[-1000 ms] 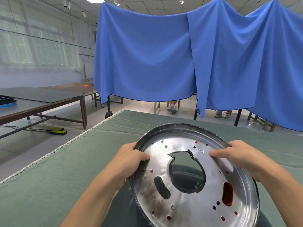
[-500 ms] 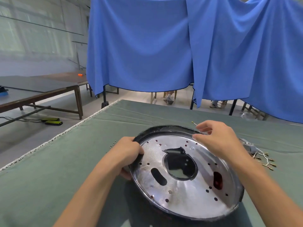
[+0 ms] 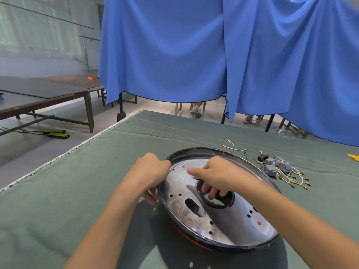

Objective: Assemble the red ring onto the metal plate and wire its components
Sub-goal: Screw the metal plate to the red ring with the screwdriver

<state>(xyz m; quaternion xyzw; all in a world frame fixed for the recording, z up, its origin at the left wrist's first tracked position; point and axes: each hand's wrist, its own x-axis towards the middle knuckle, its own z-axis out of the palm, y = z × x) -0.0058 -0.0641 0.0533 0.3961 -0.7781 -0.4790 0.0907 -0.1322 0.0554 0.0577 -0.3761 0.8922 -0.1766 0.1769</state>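
A round metal plate (image 3: 186, 208) with a dark rim, several small holes and a big centre hole lies nearly flat on the green cloth. A red ring (image 3: 191, 239) shows as a thin strip under its near edge. My left hand (image 3: 150, 170) grips the plate's left rim, fingers curled under it. My right hand (image 3: 215, 176) lies over the plate with its fingers hooked into the centre hole and the forefinger stretched out on the metal. A bunch of grey components with wires (image 3: 279, 167) lies on the cloth to the right of the plate.
Two loose wires with ring ends (image 3: 232, 147) lie behind the plate. A yellow item (image 3: 353, 157) sits at the right edge. The green-covered table (image 3: 58, 200) ends at a white fringe on the left. Blue curtains (image 3: 174, 51) hang behind it.
The plate has come down from a tilted, lifted pose to lie on the cloth. My right hand moved from the far rim into the centre hole. My left hand kept its grip on the left rim.
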